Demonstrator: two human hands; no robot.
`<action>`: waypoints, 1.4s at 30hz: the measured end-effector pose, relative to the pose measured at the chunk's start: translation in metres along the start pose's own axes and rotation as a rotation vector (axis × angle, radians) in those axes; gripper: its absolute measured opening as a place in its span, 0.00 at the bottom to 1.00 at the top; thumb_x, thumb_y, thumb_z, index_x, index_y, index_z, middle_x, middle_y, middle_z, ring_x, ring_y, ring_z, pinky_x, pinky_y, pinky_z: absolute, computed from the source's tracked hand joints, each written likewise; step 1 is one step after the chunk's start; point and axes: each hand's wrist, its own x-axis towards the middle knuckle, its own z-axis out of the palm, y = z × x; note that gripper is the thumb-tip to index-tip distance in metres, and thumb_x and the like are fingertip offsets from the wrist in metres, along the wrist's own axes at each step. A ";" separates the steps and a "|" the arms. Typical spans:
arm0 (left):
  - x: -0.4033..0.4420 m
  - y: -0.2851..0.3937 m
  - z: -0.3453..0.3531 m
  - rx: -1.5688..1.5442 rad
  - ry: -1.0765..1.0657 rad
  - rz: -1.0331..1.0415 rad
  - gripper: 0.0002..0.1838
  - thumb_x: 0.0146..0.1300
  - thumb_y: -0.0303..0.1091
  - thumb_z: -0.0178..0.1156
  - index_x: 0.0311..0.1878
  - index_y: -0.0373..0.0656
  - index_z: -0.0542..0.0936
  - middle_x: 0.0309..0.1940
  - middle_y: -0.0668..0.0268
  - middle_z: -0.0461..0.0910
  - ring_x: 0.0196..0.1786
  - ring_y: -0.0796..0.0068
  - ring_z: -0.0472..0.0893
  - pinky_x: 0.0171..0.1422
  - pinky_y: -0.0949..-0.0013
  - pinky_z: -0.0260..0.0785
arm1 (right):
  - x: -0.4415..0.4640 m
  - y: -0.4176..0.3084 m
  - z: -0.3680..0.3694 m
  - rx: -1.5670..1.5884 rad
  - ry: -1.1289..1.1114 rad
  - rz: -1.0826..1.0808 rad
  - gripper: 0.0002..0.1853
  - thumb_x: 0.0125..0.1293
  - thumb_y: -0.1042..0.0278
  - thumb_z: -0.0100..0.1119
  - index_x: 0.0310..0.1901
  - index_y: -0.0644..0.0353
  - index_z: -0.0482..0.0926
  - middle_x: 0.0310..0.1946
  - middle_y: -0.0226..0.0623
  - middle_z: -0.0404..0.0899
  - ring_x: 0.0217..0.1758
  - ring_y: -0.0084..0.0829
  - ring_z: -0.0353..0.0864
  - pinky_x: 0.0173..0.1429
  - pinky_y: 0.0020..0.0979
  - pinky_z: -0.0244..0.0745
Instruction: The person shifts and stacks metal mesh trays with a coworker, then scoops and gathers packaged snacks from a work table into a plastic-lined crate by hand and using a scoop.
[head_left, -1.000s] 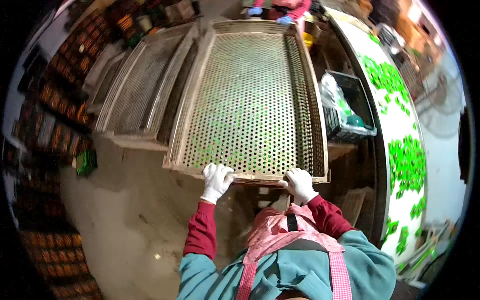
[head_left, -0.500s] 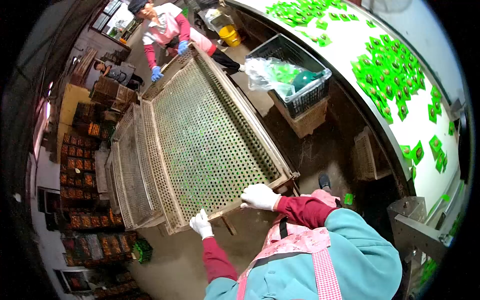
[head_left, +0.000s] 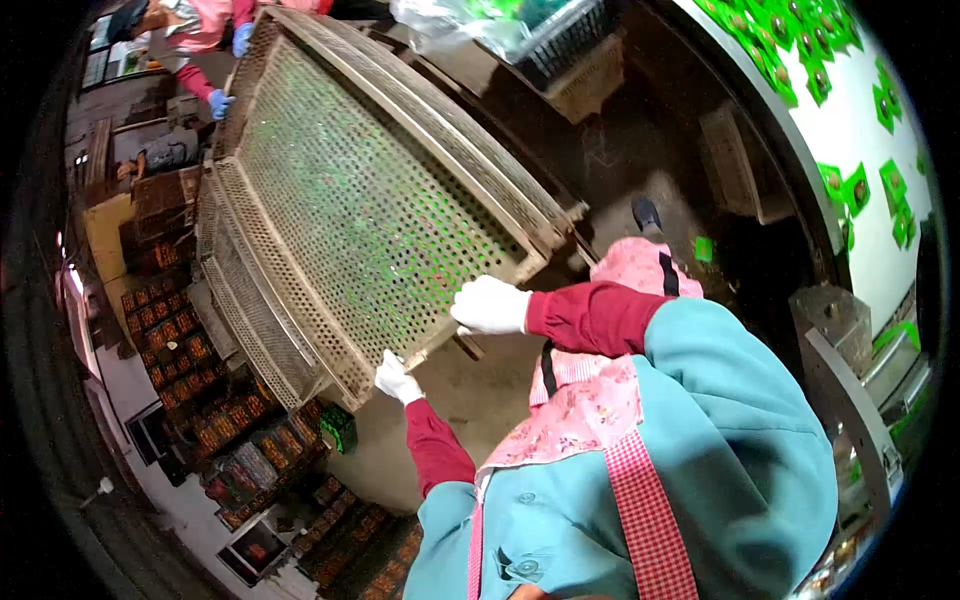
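A large perforated tray [head_left: 350, 190] with a pale raised frame stretches away in front of me, with small green bits on its surface. My left hand [head_left: 397, 379], in a white glove, is closed on its near edge towards the left, the thumb on top. Further right, my white-gloved right hand [head_left: 491, 305] grips the same edge near the corner, its fingertips partly hidden. At the far end, a co-worker's blue-gloved hands [head_left: 220, 103] are on the tray's frame. A second perforated tray [head_left: 255, 310] lies beside it on the left.
A white table [head_left: 850, 120] with green packets curves along the right. A black crate [head_left: 565, 45] with plastic bags sits on a lighter crate beyond the tray. Stacked crates of orange items [head_left: 170, 345] stand at left. A green packet [head_left: 703, 249] lies on the floor.
My view has turned and shifted, so the tray appears higher and further left. More of its right side frame shows now. Both my hands and the co-worker's stay on it.
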 end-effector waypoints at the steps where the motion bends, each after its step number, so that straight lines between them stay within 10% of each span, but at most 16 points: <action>1: 0.003 -0.005 -0.001 0.021 -0.036 -0.007 0.31 0.69 0.49 0.43 0.17 0.38 0.81 0.15 0.54 0.79 0.23 0.55 0.79 0.38 0.54 0.68 | 0.002 -0.002 0.001 -0.014 -0.036 0.026 0.19 0.53 0.50 0.67 0.25 0.60 0.82 0.25 0.42 0.82 0.32 0.42 0.84 0.36 0.41 0.78; 10: 0.004 0.012 -0.014 0.086 -0.128 -0.245 0.35 0.68 0.58 0.44 0.21 0.38 0.84 0.18 0.57 0.81 0.25 0.58 0.80 0.41 0.58 0.71 | -0.003 0.004 -0.021 -0.021 -0.112 -0.035 0.22 0.55 0.47 0.65 0.25 0.62 0.82 0.22 0.45 0.81 0.29 0.46 0.84 0.33 0.43 0.78; 22: 0.003 0.003 -0.007 0.056 -0.052 0.056 0.31 0.72 0.52 0.43 0.21 0.41 0.83 0.20 0.56 0.81 0.28 0.56 0.80 0.43 0.55 0.67 | 0.012 0.002 -0.014 -0.157 -0.198 0.037 0.26 0.57 0.38 0.59 0.28 0.58 0.83 0.21 0.44 0.80 0.26 0.46 0.82 0.33 0.44 0.77; 34: 0.010 -0.012 0.000 0.136 -0.087 0.047 0.29 0.69 0.52 0.47 0.21 0.43 0.85 0.19 0.57 0.81 0.27 0.55 0.82 0.41 0.55 0.71 | 0.012 -0.006 -0.012 -0.132 -0.209 0.088 0.19 0.54 0.49 0.63 0.24 0.59 0.83 0.21 0.44 0.81 0.27 0.46 0.83 0.34 0.44 0.77; 39: 0.017 -0.009 -0.025 -0.114 -0.391 -0.001 0.23 0.70 0.47 0.49 0.28 0.42 0.84 0.24 0.65 0.81 0.29 0.70 0.78 0.39 0.66 0.68 | -0.019 0.003 -0.095 0.321 0.417 -0.077 0.10 0.62 0.59 0.60 0.36 0.56 0.78 0.33 0.40 0.76 0.40 0.42 0.77 0.45 0.39 0.74; 41: 0.021 0.007 -0.049 -0.426 -0.642 -0.122 0.16 0.69 0.40 0.50 0.35 0.41 0.82 0.27 0.75 0.74 0.31 0.83 0.68 0.38 0.75 0.63 | -0.027 0.070 -0.112 0.216 0.715 0.004 0.08 0.65 0.63 0.56 0.38 0.58 0.79 0.33 0.39 0.78 0.39 0.40 0.78 0.49 0.37 0.74; 42: 0.029 0.000 -0.052 -0.480 -0.692 -0.182 0.15 0.69 0.39 0.50 0.39 0.39 0.82 0.33 0.71 0.79 0.35 0.80 0.73 0.43 0.74 0.66 | -0.034 0.089 -0.130 0.638 0.722 0.305 0.11 0.67 0.63 0.53 0.43 0.60 0.80 0.38 0.39 0.81 0.43 0.37 0.80 0.52 0.35 0.74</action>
